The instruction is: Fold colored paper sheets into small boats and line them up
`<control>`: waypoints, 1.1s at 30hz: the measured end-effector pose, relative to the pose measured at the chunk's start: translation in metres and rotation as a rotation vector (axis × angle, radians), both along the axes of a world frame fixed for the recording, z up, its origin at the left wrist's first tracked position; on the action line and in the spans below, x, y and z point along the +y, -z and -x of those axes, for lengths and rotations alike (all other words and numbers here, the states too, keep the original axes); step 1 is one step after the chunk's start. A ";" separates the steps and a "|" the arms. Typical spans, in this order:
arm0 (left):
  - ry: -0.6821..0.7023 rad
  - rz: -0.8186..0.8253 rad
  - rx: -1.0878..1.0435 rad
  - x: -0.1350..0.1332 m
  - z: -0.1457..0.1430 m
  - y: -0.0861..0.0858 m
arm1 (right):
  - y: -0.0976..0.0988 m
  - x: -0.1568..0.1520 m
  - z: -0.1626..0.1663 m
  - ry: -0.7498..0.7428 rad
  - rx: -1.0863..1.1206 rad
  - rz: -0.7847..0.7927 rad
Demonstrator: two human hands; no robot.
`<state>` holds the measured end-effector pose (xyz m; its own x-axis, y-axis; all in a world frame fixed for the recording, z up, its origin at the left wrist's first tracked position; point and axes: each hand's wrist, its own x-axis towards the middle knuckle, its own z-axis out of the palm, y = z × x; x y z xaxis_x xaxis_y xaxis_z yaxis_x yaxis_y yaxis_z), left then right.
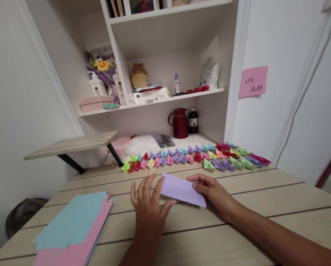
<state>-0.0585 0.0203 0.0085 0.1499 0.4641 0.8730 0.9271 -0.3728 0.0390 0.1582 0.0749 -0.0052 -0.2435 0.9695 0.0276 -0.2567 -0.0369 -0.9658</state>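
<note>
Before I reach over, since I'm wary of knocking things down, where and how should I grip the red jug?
Probably by its handle, coming from the front left: the red jug stands upright with the handle jutting left, while a dark bottle stands close on its right.

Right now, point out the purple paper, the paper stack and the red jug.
Purple paper [181, 189]: head view, middle of its visible face.
Paper stack [76, 216]: head view, light-blue sheet on top.
Red jug [180, 125]: head view, middle of its body.
</note>
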 end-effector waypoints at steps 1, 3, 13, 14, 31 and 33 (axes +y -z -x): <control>0.031 -0.027 0.058 -0.001 -0.005 -0.002 | -0.001 0.000 0.000 0.003 0.009 0.010; 0.088 -0.083 0.165 -0.003 -0.014 -0.002 | -0.002 -0.002 0.000 -0.002 0.020 0.026; 0.156 0.057 -0.045 -0.001 -0.011 0.009 | -0.010 -0.007 -0.005 0.010 -0.172 -0.132; 0.132 0.089 -0.083 -0.001 -0.007 0.008 | -0.012 -0.006 -0.008 0.029 -0.231 -0.202; 0.238 0.496 0.201 -0.013 -0.015 0.019 | -0.008 0.003 -0.024 -0.132 -1.017 -1.186; 0.250 0.585 0.249 -0.014 -0.010 0.018 | -0.013 0.004 -0.032 -0.250 -1.038 -1.152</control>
